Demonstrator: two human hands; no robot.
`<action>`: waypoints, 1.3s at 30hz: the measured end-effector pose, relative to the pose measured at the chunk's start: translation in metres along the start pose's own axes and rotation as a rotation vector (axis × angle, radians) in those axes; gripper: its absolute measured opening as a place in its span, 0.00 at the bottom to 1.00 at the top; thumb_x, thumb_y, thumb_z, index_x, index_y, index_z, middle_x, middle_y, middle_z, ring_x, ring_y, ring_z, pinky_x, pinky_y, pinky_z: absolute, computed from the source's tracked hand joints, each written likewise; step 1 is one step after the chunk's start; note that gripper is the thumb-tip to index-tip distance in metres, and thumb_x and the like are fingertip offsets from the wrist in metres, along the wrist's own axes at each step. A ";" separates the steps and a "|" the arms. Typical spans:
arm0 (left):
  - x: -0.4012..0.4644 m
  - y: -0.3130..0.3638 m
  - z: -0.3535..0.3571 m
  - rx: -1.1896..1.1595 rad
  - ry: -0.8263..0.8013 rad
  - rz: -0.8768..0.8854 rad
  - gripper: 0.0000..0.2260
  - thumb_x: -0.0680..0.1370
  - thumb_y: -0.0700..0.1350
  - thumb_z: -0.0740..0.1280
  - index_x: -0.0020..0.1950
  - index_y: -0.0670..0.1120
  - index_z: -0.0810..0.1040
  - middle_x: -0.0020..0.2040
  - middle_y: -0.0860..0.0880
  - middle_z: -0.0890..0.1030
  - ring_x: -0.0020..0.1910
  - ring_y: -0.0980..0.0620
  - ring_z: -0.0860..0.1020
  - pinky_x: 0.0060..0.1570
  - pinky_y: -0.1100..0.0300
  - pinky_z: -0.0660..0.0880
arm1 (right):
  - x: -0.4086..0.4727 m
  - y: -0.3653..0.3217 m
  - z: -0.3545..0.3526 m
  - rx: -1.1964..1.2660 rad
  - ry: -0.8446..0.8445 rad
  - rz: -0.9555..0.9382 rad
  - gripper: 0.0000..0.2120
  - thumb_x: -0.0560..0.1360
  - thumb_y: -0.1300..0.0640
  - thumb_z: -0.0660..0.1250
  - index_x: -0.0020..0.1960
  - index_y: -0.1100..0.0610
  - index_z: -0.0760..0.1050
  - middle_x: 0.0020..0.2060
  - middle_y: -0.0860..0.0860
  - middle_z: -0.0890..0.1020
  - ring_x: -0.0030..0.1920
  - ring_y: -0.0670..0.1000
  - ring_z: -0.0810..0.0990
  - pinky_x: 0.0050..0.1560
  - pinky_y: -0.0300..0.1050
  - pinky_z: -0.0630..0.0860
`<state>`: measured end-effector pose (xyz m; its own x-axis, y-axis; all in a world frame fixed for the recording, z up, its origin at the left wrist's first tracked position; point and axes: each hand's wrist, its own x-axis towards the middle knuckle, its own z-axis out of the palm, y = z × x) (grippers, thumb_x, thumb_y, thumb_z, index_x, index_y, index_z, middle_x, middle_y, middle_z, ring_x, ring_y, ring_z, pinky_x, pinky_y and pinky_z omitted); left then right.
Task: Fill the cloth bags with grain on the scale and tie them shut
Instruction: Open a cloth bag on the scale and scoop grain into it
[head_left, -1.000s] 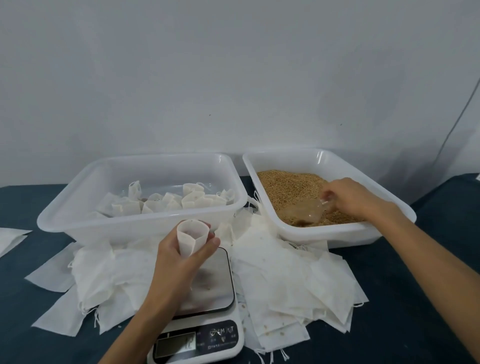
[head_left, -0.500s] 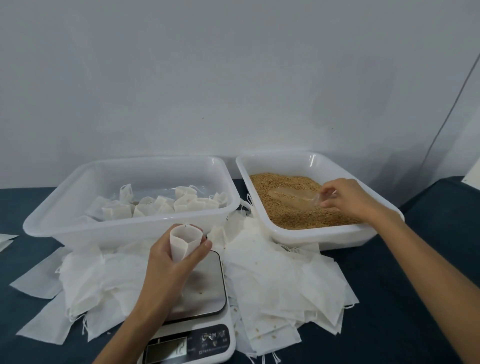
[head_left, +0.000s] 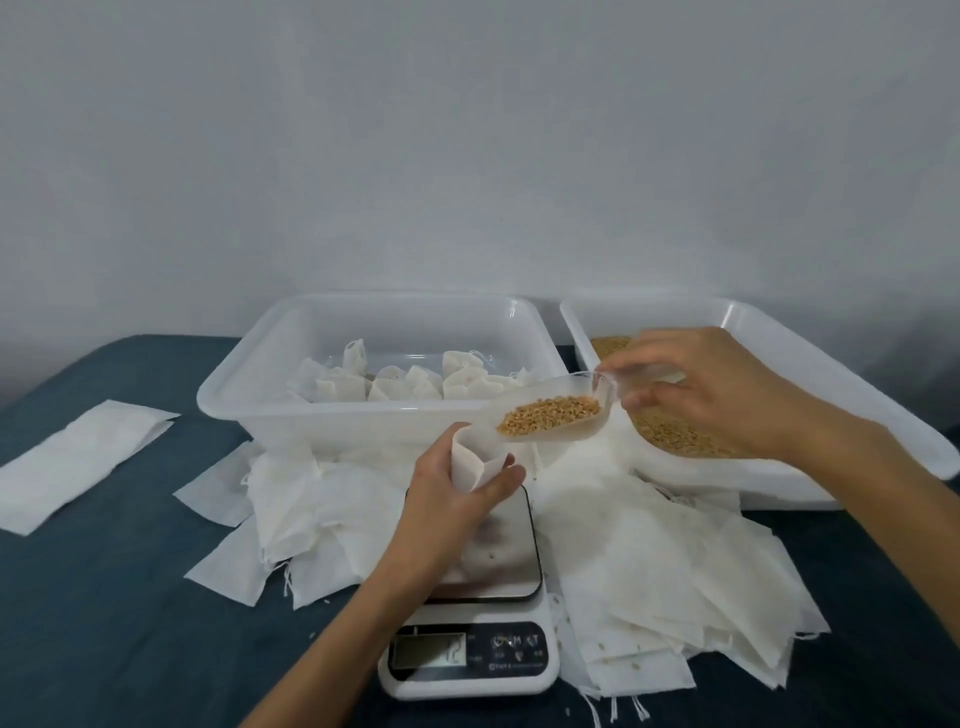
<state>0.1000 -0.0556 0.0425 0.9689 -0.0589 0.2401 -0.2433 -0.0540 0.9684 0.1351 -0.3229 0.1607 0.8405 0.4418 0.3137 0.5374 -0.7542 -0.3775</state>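
My left hand (head_left: 451, 499) grips a small white cloth bag (head_left: 470, 460) upright with its mouth open, over the steel plate of the white kitchen scale (head_left: 493, 571). My right hand (head_left: 722, 395) pinches the handle of a clear plastic scoop (head_left: 550, 418) loaded with golden grain. The scoop's lip hangs just above the bag's mouth. Behind my right hand stands a white tub (head_left: 789, 467) holding loose grain (head_left: 670, 436).
A second white tub (head_left: 249, 410) at the back left holds several tied filled bags (head_left: 410, 387). Flat empty bags lie heaped left (head_left: 322, 519) and right (head_left: 675, 571) of the scale on the dark blue cloth. One more flat bag (head_left: 78, 462) lies far left.
My right hand lifted the scoop out of the grain tub and carried it left, full of grain, to the bag's mouth. My left hand kept the bag over the scale.
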 end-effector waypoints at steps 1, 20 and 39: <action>0.000 0.000 0.000 0.001 0.006 -0.007 0.10 0.77 0.45 0.78 0.56 0.49 0.82 0.49 0.52 0.86 0.48 0.53 0.84 0.44 0.64 0.79 | 0.002 -0.005 -0.003 -0.044 -0.002 -0.019 0.15 0.75 0.59 0.74 0.60 0.47 0.83 0.49 0.41 0.82 0.53 0.44 0.80 0.56 0.54 0.78; -0.002 0.001 0.003 0.016 -0.017 -0.031 0.17 0.71 0.55 0.77 0.58 0.55 0.81 0.52 0.52 0.86 0.53 0.53 0.84 0.58 0.44 0.82 | 0.013 -0.026 -0.013 -0.374 0.054 -0.175 0.17 0.72 0.60 0.76 0.60 0.50 0.83 0.50 0.46 0.82 0.50 0.52 0.78 0.64 0.51 0.62; -0.001 0.000 0.000 -0.003 -0.030 -0.015 0.16 0.72 0.52 0.78 0.57 0.54 0.81 0.50 0.51 0.86 0.53 0.50 0.84 0.59 0.44 0.81 | 0.013 -0.038 -0.013 -0.430 0.084 -0.200 0.16 0.71 0.63 0.77 0.58 0.53 0.84 0.48 0.49 0.83 0.50 0.57 0.79 0.63 0.56 0.63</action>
<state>0.0992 -0.0559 0.0422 0.9707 -0.0883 0.2235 -0.2285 -0.0520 0.9722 0.1248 -0.2952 0.1903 0.7057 0.5709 0.4195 0.5950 -0.7991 0.0866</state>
